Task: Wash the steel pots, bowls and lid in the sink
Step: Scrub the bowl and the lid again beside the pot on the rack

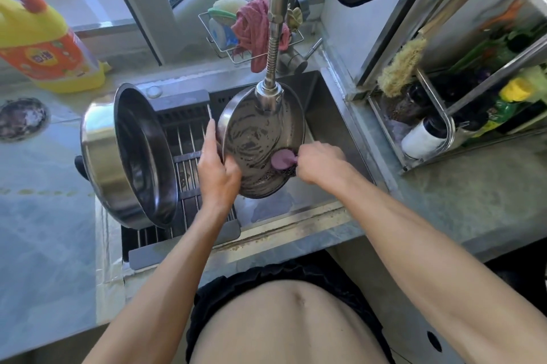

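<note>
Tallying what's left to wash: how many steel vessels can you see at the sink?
2. A large steel pot lies tipped on the drain rack; a steel bowl is held under the faucet. Others may be hidden beneath.

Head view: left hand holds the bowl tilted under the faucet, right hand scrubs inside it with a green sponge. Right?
Not quite. In the head view the sponge is pink, not green. The rest holds: left hand grips the tilted bowl under the faucet, right hand scrubs inside.
</note>
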Demonstrator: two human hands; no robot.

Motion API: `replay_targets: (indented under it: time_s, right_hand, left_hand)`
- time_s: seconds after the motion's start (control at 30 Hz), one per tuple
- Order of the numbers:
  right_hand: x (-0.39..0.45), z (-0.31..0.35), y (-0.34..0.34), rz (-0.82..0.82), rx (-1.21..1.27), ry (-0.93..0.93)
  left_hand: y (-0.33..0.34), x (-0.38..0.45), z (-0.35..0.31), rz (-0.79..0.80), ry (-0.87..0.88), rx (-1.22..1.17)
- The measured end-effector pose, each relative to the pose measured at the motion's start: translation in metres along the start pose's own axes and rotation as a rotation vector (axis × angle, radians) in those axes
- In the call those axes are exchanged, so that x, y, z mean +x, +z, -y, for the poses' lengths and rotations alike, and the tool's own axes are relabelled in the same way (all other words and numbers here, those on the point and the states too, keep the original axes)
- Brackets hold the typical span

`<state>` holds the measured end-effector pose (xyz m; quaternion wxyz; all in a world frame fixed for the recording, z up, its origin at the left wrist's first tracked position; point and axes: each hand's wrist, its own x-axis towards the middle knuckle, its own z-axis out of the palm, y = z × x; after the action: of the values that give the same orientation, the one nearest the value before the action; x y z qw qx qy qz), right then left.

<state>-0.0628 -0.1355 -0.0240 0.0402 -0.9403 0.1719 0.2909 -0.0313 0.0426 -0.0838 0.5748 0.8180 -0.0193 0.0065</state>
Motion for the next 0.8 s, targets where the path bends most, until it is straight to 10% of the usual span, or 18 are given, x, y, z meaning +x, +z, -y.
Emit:
replay_targets:
  time_s: [0.23, 0.4, 0.57, 0.8]
  right_hand:
    - [-0.011, -0.005, 0.022, 0.282, 0.388, -0.115]
    - [-0.008, -0.032, 0.017, 0.099, 0.001, 0.116]
    - [-0.009, -0.04, 0.037, 0.255, 0.338, -0.018]
    - [-0.001, -0.071, 0.055, 0.046, 0.535, 0.066]
  left_hand:
    - [0.034, 0.006, 0.009, -0.096, -0.374, -0.419]
    - [0.053, -0.012, 0.001, 0.065, -0.285, -0.415]
    - [0.078, -0.016, -0.014, 0.192, -0.113, -0.251]
    - [0.082, -0.02, -0.037, 0.134, 0.085, -0.29]
